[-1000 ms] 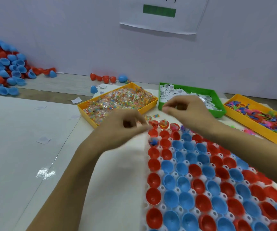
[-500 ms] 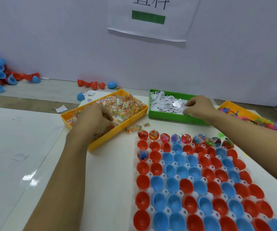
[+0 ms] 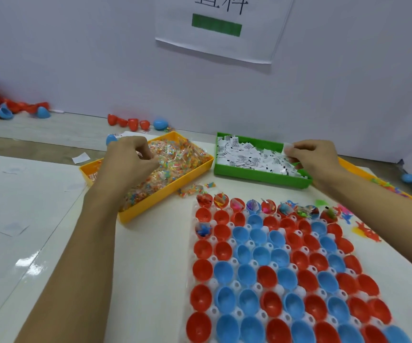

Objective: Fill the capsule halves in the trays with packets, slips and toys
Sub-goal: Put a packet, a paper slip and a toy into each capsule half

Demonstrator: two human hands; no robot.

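Nearest, a white tray (image 3: 213, 311) of red and blue capsule halves (image 3: 247, 299), nearly all of them empty; only the far row (image 3: 262, 206) and one red half (image 3: 203, 230) in the left column hold contents. A stray packet (image 3: 191, 190) lies on the table (image 3: 39, 219) between tray and bins, and loose toys (image 3: 366, 232) lie off the tray's far right corner. Next, the left hand (image 3: 125, 160), fingers curled together down in the yellow bin (image 3: 165, 198) of packets (image 3: 175, 159); whether a packet is pinched cannot be told, the fingertips being hidden. The right hand (image 3: 314, 157), over the green bin (image 3: 257, 175) of slips (image 3: 249, 158), has thumb and forefinger closed on a white slip (image 3: 288, 147). Behind it, the edge of a second yellow bin (image 3: 348, 164), toys presumably inside. Farthest, spare capsule halves (image 3: 130, 123) along the wall. Risks, as judgement: the slips are thin and piled, so two may come up together; the crinkly packets cling, so extras may drag over the bin lip, as the stray one suggests; a forearm swung low across the tray could knock the light halves from their sockets. Against half a second ago: the left hand has shifted from the bin's near corner toward its middle, and the right hand sits at much the same spot in the slips.
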